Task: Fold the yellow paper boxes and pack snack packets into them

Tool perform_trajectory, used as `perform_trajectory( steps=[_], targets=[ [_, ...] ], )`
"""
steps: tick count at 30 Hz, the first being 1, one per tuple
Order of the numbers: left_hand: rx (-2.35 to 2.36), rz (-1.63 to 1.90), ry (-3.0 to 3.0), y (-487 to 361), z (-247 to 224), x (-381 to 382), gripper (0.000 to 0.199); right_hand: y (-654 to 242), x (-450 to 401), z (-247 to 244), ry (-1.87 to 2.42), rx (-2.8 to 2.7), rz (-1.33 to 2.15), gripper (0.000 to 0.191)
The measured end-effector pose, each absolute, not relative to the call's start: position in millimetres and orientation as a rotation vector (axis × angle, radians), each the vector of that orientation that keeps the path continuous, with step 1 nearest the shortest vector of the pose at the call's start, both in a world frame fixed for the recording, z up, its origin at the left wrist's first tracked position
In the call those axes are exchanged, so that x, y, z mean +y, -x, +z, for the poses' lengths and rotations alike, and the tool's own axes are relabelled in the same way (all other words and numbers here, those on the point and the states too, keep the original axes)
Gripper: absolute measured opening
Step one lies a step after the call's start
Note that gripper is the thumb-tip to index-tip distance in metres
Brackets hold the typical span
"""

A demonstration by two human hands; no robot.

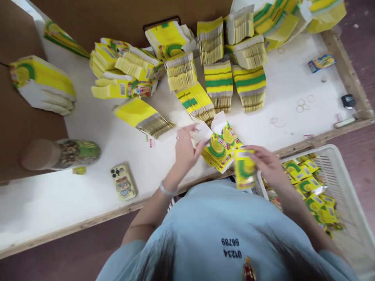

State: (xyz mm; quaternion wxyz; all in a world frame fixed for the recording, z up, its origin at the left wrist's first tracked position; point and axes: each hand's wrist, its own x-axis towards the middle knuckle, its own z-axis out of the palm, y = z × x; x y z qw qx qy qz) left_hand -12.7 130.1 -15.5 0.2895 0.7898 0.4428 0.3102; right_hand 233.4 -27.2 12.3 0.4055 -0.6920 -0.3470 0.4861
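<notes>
At the table's front edge lie yellow-and-green printed cartons [219, 150] with white flaps standing up at the far end. My left hand [186, 148] is at their left side, thumb and fingers around a white flap of one carton. Just right of the cartons, my right hand [271, 166] pinches a small yellow-and-green packet [245, 168] by its upper right edge; it is slightly blurred. Beyond my left hand, a stack of flattened cartons [143, 117] lies fanned out, and another stack [195, 100] lies behind the open cartons.
More carton stacks [218, 80] line the back of the white table [281, 101]. A plastic basket [348, 199] at the right holds several yellow packets. At the left are a phone [124, 182] and a jar [77, 152]. Rubber bands [301, 104] and a small blue box [321, 63] lie right.
</notes>
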Motion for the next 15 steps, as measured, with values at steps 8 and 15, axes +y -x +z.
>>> perform_trajectory(
  steps=[8, 15],
  targets=[
    [1.106, 0.602, -2.339, -5.1, -33.8, 205.2, 0.03, -341.1, -79.8, 35.2, 2.8, -1.441, 0.209, 0.078],
    [1.014, 0.936, -2.109, 2.5, 13.4, 178.3, 0.048, -197.9, 57.4, -5.8, 1.671, -1.559, 0.085, 0.054]
  ],
)
